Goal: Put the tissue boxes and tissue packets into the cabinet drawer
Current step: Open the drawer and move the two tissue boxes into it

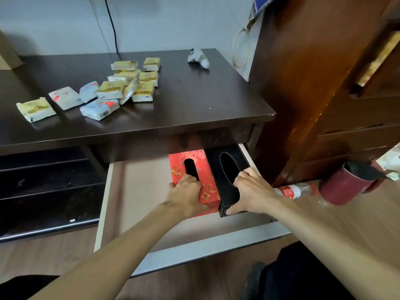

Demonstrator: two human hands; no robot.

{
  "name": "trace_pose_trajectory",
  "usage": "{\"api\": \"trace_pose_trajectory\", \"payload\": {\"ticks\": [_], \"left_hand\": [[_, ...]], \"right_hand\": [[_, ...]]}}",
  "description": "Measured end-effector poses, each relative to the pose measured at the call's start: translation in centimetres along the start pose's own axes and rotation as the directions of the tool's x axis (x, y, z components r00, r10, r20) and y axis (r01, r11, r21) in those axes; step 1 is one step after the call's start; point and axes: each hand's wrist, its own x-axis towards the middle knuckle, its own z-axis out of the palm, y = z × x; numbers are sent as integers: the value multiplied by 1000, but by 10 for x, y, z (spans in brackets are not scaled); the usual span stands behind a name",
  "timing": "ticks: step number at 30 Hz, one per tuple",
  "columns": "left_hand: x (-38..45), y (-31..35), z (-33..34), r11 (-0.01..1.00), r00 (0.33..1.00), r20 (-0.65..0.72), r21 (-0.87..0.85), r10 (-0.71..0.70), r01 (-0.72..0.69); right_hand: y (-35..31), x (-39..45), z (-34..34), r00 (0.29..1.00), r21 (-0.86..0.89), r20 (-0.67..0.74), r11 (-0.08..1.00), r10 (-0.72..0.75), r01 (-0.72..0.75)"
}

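Observation:
The cabinet drawer (134,191) is pulled out below the dark tabletop. At its right end lie two tissue boxes side by side: a red patterned box (194,161) and a black box (225,187) against the right drawer wall. My left hand (186,195) grips the near end of the red box, with a finger in its slot. My right hand (251,191) holds the near end of the black box. Several tissue packets (121,85), yellow, white and pale blue, lie scattered on the tabletop (194,100).
A white controller (198,58) lies at the back right of the tabletop. A brown wooden wardrobe (313,83) stands close on the right. On the floor beside it lie a dark red jug (355,182) and a bottle (290,191). Dark shelves (43,187) sit left of the drawer.

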Motion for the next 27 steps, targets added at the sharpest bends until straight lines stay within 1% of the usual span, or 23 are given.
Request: {"api": "trace_pose_trajectory", "payload": {"ticks": [6, 8, 10, 12, 14, 17, 20, 22, 27], "left_hand": [[-2, -7, 0, 998, 997, 25, -15, 68, -67], [-6, -7, 1, 997, 997, 21, -6, 73, -73], [-12, -4, 1, 997, 996, 33, 8, 83, -83], [-20, -2, 4, 995, 992, 70, 0, 102, -102], [-30, -2, 6, 993, 985, 120, -33, 121, -118], [-46, -3, 8, 984, 972, 164, -94, 166, -152], [-63, 1, 12, 974, 963, 183, -145, 200, -175], [-75, 5, 15, 971, 959, 184, -149, 214, -188], [-97, 13, 16, 962, 956, 170, -176, 237, -207]], "right_hand": [[-2, 4, 8, 1000, -72, -7, 997, 20, -21], [-3, 5, 9, 1000, -65, -14, 997, 28, -29], [-2, 2, 5, 999, -27, 25, 999, 31, -31], [2, -4, -2, 992, 56, 118, 998, 35, -42], [5, -11, -8, 981, 138, 184, 987, 60, -86], [6, -24, -7, 974, 211, 202, 967, 98, -141], [3, -39, -5, 964, 210, 232, 961, 131, -181], [-1, -49, -4, 963, 198, 237, 965, 125, -174], [-18, -69, -8, 957, 112, 243, 975, 159, -190]]}}
